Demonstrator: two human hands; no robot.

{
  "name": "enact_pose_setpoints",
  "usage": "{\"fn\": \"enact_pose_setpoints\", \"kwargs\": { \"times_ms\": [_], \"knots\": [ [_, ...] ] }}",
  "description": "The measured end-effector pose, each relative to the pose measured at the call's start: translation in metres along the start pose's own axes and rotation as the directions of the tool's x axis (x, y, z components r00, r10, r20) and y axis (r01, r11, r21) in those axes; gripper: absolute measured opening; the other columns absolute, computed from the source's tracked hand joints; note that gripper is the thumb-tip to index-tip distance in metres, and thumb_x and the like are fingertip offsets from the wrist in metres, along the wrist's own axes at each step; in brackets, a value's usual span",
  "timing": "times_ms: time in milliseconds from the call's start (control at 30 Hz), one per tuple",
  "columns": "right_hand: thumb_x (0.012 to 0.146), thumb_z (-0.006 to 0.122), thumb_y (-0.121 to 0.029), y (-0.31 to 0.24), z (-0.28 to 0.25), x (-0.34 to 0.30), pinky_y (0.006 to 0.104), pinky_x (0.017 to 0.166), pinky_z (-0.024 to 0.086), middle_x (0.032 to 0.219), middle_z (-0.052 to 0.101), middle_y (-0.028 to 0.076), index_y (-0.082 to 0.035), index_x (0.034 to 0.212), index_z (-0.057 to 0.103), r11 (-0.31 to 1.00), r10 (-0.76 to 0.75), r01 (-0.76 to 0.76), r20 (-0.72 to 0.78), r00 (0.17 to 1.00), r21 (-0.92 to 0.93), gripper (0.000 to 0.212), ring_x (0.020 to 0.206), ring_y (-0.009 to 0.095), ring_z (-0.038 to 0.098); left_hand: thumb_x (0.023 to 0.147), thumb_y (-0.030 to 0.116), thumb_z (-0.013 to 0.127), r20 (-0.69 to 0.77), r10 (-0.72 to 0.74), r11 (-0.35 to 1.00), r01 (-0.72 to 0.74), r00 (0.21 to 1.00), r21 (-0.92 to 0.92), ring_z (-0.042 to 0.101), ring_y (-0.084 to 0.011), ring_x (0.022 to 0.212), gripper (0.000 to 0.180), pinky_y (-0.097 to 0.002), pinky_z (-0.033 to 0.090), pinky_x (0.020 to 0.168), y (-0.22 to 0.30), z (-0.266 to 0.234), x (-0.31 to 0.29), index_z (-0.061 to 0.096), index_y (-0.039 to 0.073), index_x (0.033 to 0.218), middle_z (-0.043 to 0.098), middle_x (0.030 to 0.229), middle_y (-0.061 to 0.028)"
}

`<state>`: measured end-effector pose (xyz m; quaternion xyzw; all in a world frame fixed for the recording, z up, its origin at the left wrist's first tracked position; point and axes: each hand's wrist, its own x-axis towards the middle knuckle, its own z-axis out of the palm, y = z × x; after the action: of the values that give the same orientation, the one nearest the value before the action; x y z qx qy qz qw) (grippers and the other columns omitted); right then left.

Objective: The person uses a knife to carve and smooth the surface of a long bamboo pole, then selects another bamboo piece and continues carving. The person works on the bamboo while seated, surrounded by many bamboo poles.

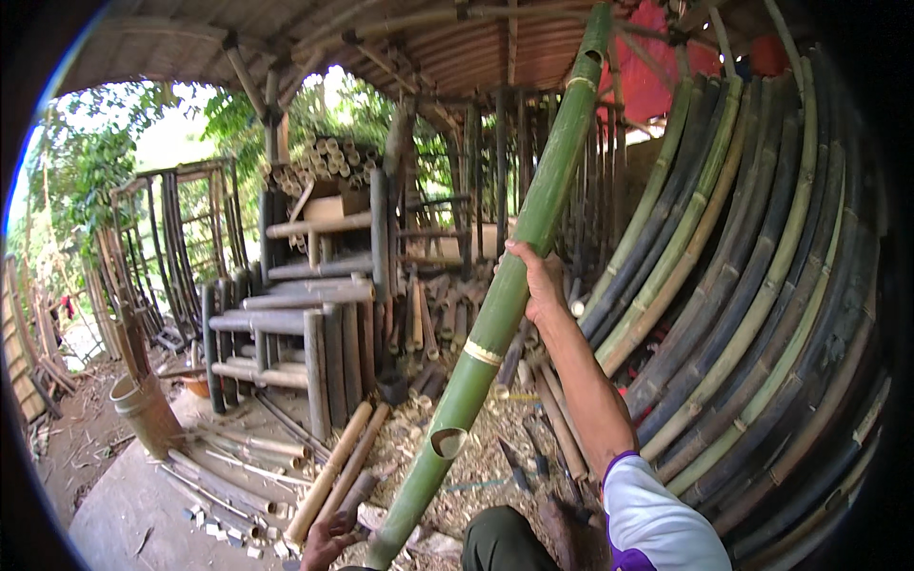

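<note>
A long green bamboo pole (496, 324) slants across the view, from the bottom centre up to the roof. An oval hole is cut in its side near the lower end, another opening shows near the top, and a pale ring marks a joint. My right hand (539, 281) is wrapped round the pole at about mid-length, arm stretched out. Low down, my left hand (328, 542) is beside the pole's lower end, fingers apart and slightly bent, with nothing visible in them. My dark-trousered knee (509, 541) is just right of the pole.
Dark and green bamboo poles (733, 247) lean in a dense row on the right. Two knife-like blades (515, 466) lie among wood shavings (476, 490). Cut bamboo lengths (328, 466) lie to the left, near a bucket (148, 414) and a bamboo rack (286, 324).
</note>
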<state>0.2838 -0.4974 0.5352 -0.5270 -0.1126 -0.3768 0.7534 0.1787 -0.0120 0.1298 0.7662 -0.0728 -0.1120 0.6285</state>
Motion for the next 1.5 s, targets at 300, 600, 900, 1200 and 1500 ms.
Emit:
{"fn": "enact_pose_setpoints", "kwargs": {
  "times_ms": [300, 600, 900, 1200, 1500],
  "knots": [
    [0.073, 0.087, -0.025, -0.086, 0.089, 0.026, 0.0421, 0.063, 0.06, 0.087, 0.067, 0.012, 0.001, 0.102, 0.067, 0.99, -0.131, 0.139, 0.187, 0.974, -0.031, 0.044, 0.072, 0.024, 0.07, 0.087, 0.001, 0.077, -0.343, 0.426, 0.837, -0.509, 0.837, -0.203, 0.07, -0.0175, 0.106, 0.044, -0.0322, 0.056, 0.097, 0.221, 0.049, -0.077, 0.068, -0.004, 0.129, 0.073, 0.115, -0.0109],
    [0.072, 0.087, -0.03, -0.103, 0.157, 0.009, 0.0393, 0.073, 0.057, 0.096, 0.07, 0.01, -0.002, 0.112, 0.068, 0.938, -0.247, 0.313, 0.351, 0.903, -0.145, 0.053, 0.078, 0.023, 0.068, 0.081, 0.016, 0.082, -0.494, 0.436, 0.88, -0.24, 0.752, 0.411, 0.074, -0.0299, 0.094, 0.038, -0.0408, 0.059, 0.088, 0.168, 0.047, -0.074, 0.073, 0.0, 0.114, 0.076, 0.102, -0.0169],
    [0.074, 0.084, -0.037, -0.076, 0.174, -0.054, 0.036, 0.088, 0.055, 0.105, 0.068, 0.007, -0.003, 0.126, 0.063, 0.819, -0.388, 0.559, 0.596, 0.703, -0.125, 0.066, 0.095, 0.02, 0.067, 0.085, 0.025, 0.083, -0.513, 0.512, 0.837, -0.265, 0.689, 0.479, 0.071, -0.0288, 0.092, 0.043, -0.0415, 0.056, 0.082, 0.177, 0.059, -0.079, 0.067, 0.002, 0.117, 0.07, 0.1, -0.0137],
    [0.075, 0.087, -0.024, -0.008, 0.177, -0.162, 0.0433, 0.093, 0.057, 0.111, 0.073, 0.016, -0.009, 0.135, 0.057, 0.778, -0.237, 0.605, 0.815, 0.529, -0.167, 0.069, 0.105, 0.03, 0.074, 0.08, 0.017, 0.089, -0.669, 0.637, 0.761, -0.456, 0.384, 0.462, 0.069, -0.0295, 0.107, 0.062, -0.0404, 0.06, 0.09, 0.208, 0.077, -0.089, 0.062, 0.002, 0.133, 0.067, 0.119, -0.0168],
    [0.068, 0.085, -0.024, 0.123, 0.161, -0.282, 0.05, 0.083, 0.058, 0.11, 0.07, 0.017, -0.012, 0.138, 0.056, 0.743, 0.069, 0.665, 0.997, 0.034, -0.074, 0.076, 0.102, 0.041, 0.07, 0.091, 0.023, 0.079, -0.645, 0.14, 0.336, -0.648, 0.752, -0.683, 0.066, -0.0309, 0.12, 0.07, -0.0468, 0.057, 0.103, 0.159, 0.042, -0.098, 0.043, 0.002, 0.147, 0.06, 0.135, -0.0159]
  ]
}}
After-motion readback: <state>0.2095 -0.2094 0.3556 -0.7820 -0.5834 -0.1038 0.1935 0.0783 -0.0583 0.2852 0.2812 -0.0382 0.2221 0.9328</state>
